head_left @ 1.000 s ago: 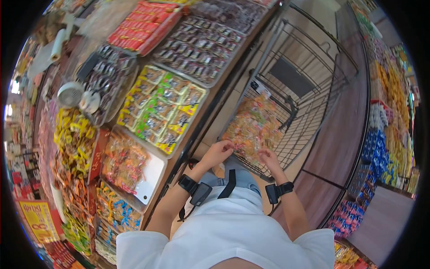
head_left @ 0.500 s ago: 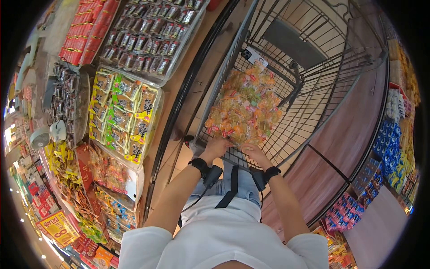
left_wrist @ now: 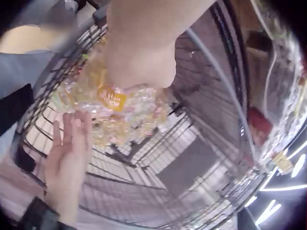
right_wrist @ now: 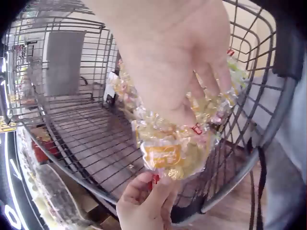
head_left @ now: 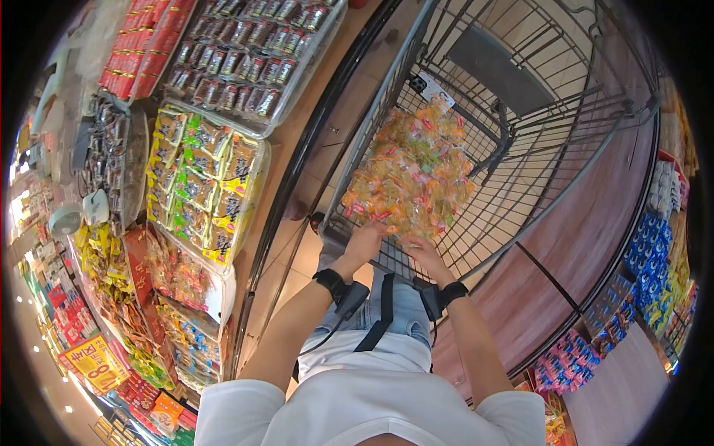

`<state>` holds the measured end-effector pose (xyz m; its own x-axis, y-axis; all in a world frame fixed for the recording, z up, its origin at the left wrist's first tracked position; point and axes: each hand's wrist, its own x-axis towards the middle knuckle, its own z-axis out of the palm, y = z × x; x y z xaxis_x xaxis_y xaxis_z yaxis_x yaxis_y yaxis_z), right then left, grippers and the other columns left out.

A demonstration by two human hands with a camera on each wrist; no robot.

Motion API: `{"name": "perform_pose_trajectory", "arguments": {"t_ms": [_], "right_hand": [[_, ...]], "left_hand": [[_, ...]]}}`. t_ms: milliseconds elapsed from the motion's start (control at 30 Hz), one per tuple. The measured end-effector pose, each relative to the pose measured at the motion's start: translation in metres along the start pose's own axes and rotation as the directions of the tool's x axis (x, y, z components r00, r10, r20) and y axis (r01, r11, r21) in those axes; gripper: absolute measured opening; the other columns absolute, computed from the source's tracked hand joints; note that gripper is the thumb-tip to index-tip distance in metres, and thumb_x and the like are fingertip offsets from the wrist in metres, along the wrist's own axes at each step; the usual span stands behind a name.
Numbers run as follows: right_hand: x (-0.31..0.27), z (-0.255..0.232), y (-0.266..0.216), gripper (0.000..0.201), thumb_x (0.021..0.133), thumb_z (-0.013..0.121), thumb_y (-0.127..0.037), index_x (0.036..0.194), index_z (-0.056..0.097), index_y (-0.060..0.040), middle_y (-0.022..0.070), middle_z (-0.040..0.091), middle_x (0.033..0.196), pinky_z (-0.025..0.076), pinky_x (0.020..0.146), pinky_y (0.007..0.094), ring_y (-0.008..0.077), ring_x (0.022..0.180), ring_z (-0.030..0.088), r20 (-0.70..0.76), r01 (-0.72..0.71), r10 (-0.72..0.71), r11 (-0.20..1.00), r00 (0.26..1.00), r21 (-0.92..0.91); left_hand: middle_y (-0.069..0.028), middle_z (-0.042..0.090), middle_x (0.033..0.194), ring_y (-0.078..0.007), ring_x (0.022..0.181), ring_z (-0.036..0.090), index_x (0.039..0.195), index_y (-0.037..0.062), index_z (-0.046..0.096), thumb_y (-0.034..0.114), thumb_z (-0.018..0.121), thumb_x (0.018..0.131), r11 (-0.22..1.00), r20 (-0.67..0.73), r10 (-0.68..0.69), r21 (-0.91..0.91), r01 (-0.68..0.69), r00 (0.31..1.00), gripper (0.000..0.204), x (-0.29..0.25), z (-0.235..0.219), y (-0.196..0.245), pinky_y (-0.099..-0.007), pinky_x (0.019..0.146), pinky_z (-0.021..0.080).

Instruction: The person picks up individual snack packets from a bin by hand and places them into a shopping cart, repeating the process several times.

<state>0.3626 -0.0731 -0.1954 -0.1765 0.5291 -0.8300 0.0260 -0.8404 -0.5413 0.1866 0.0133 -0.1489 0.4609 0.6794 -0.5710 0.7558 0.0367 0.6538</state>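
Note:
Small snacks in clear and orange wrapping point(head_left: 409, 175) lie heaped in the near end of a wire shopping cart point(head_left: 554, 160). At the heap's near edge, my left hand point(head_left: 364, 244) pinches a bit of the wrapping with a red piece; the right wrist view shows this left hand point(right_wrist: 146, 203) with thumb and fingers together. Just to its right, my right hand point(head_left: 425, 256) is at the same edge. In the left wrist view the right hand point(left_wrist: 69, 155) has its fingers extended beside the wrapping. Whether it touches the wrapping, I cannot tell.
A phone-like object point(head_left: 431, 88) lies beyond the snacks, near a grey panel point(head_left: 500, 70) in the cart. Trays of wrapped sweets point(head_left: 201, 182) line the left side. A brown wood-look ledge point(head_left: 513, 312) runs along the right, with packaged goods point(head_left: 569, 360) past it.
Since a second ago, the view has turned and the cart appears larger and nearer. My two hands have come closer together at the snacks' near edge. Over the last half second they barely moved.

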Motion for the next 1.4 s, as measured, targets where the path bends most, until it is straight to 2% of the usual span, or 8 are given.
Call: {"name": "perform_pose_trajectory", "arguments": {"t_ms": [167,267,700,767,1000,1233,1300,1400], "right_hand": [[-0.027,0.011,-0.060,0.042,0.075,0.054,-0.020,0.111,0.042,-0.0010,0.0062,0.049,0.105,0.038,0.077,0.0249,0.0151,0.092,0.048,-0.003,0.133,-0.134,0.984,0.991,0.117],[-0.043,0.023,-0.093,0.041,0.079,0.052,-0.023,0.112,0.041,-0.0017,0.0069,0.047,0.106,0.038,0.078,0.0248,0.0132,0.095,0.046,0.217,0.044,-0.135,0.924,0.967,0.379],[-0.057,0.164,-0.157,0.026,0.076,0.053,-0.023,0.068,0.055,0.0011,-0.0045,0.047,0.060,0.034,0.054,0.0191,0.0046,0.058,0.040,0.368,0.438,-0.336,0.867,0.867,-0.239],[-0.054,0.193,-0.169,0.019,0.076,0.054,-0.018,0.078,0.058,0.0002,-0.0011,0.054,0.068,0.038,0.054,0.0192,0.0051,0.060,0.046,0.457,0.509,-0.319,0.769,0.830,-0.387],[-0.059,0.321,-0.198,0.018,0.077,0.054,-0.017,0.075,0.057,0.0002,-0.0014,0.050,0.061,0.037,0.048,0.0187,0.0041,0.053,0.044,0.499,0.470,-0.278,0.825,0.821,-0.313],[-0.032,0.415,-0.214,0.017,0.078,0.049,-0.010,0.090,0.050,0.0024,0.0034,0.052,0.063,0.041,0.045,0.0192,0.0079,0.053,0.050,0.643,0.539,-0.220,0.764,0.734,-0.354],[-0.014,0.429,-0.214,0.015,0.079,0.048,-0.011,0.090,0.050,-0.0009,0.0020,0.052,0.066,0.041,0.050,0.0188,0.0073,0.054,0.050,0.633,0.525,-0.195,0.758,0.749,-0.387],[0.008,0.452,-0.218,0.010,0.079,0.047,-0.010,0.086,0.050,-0.0032,-0.0008,0.049,0.062,0.037,0.045,0.0191,0.0061,0.052,0.047,0.589,0.569,-0.242,0.678,0.771,-0.465]], "left_hand": [[-0.0044,0.053,0.071,-0.0117,0.064,0.055,0.072,0.0012,0.049,0.002,0.063,0.064,0.879,-0.099,-0.175,-0.463,0.111,0.979,0.016,-0.022,-0.058,0.013,-0.0231,0.055,0.044],[-0.0028,0.050,0.070,-0.0103,0.057,0.053,0.074,0.0026,0.045,-0.001,0.061,0.066,0.507,-0.044,-0.237,-0.858,0.085,0.970,0.019,-0.045,-0.083,0.013,-0.0219,0.052,0.046],[-0.0072,0.052,0.082,-0.0132,0.071,0.054,0.105,0.0005,0.038,0.001,0.059,0.066,0.507,-0.300,-0.209,-0.847,-0.159,0.931,0.045,-0.180,-0.145,-0.047,-0.0243,0.061,0.047],[-0.0091,0.054,0.087,-0.0140,0.074,0.055,0.108,-0.0011,0.039,0.005,0.059,0.068,0.309,-0.298,-0.224,-0.925,-0.222,0.928,0.045,-0.209,-0.157,-0.056,-0.0240,0.062,0.048],[-0.0076,0.055,0.082,-0.0122,0.071,0.056,0.096,-0.0017,0.048,0.010,0.060,0.071,0.239,-0.413,-0.389,-0.908,-0.343,0.824,0.030,-0.294,-0.178,-0.117,-0.0221,0.061,0.048],[-0.0077,0.057,0.077,-0.0133,0.065,0.056,0.095,0.0008,0.050,0.016,0.058,0.072,0.399,-0.507,-0.539,-0.857,-0.326,0.673,0.028,-0.340,-0.181,-0.199,-0.0238,0.057,0.046],[-0.0108,0.057,0.081,-0.0206,0.071,0.056,0.096,0.0016,0.049,0.013,0.057,0.070,0.851,-0.834,-0.427,-0.501,-0.155,0.350,0.030,-0.337,-0.173,-0.226,-0.0279,0.063,0.046],[-0.0135,0.051,0.097,-0.0270,0.087,0.050,0.099,0.0046,0.048,0.014,0.059,0.065,0.964,-0.927,-0.259,-0.267,0.007,0.272,0.038,-0.334,-0.193,-0.239,-0.0332,0.073,0.041]]}}
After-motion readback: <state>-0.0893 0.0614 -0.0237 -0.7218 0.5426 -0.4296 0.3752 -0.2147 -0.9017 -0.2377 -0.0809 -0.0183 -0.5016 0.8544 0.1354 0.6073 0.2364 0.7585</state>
